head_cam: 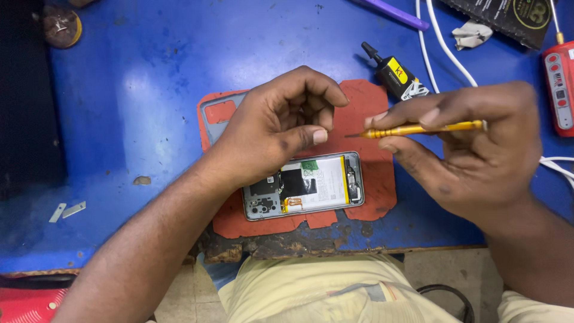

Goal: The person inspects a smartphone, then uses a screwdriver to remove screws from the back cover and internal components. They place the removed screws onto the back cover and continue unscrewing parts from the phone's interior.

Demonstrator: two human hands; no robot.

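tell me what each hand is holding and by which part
Right hand: yellow screwdriver, gripped along its handle. Left hand: fingers curled, contents cannot be told.

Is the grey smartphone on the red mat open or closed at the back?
Open: the grey smartphone lies back cover off, its white battery and internal boards exposed.

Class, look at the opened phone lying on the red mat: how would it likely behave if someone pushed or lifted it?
The opened phone looks flat and rigid, so it would probably slide rather than roll or tip. The red mat under it may grip and resist sliding. With its back off and battery and boards exposed, it is likely fragile; lifting by the frame edges seems safest.
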